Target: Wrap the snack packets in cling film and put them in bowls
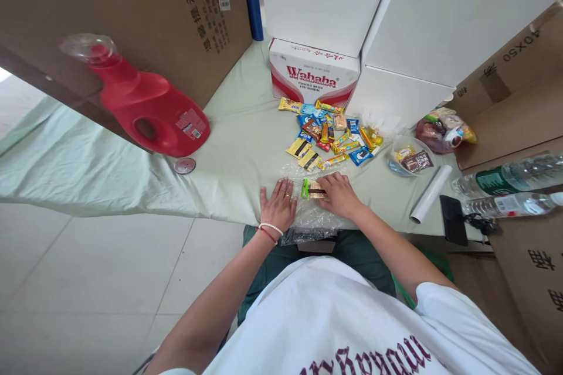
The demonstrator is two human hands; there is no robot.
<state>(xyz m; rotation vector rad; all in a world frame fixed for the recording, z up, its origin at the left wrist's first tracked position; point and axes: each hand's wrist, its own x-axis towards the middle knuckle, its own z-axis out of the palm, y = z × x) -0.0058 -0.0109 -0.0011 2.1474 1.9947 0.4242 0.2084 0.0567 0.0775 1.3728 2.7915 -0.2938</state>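
Note:
My left hand (pixel 278 205) lies flat at the near edge of the table, its fingers stretched out at the side of a sheet of clear plastic film (pixel 308 218). A pale, dark-banded snack packet with a green end (pixel 315 189) rests on the film, and my right hand (pixel 339 194) has its fingers closed on the packet's right end. Just beyond my hands lies a loose pile of small wrapped snacks (pixel 328 135) in yellow, blue, red and brown. Two yellow packets with black bands (pixel 304 153) are the closest of them.
A red jug (pixel 153 105) and a round lid (pixel 185 166) stand left. White boxes (pixel 409 12) and a Wahaha carton (pixel 314 73) rise behind the snacks. At right are a clear bowl (pixel 393 163), a white roll (pixel 431 194), a phone (pixel 453 220) and water bottles (pixel 514 176).

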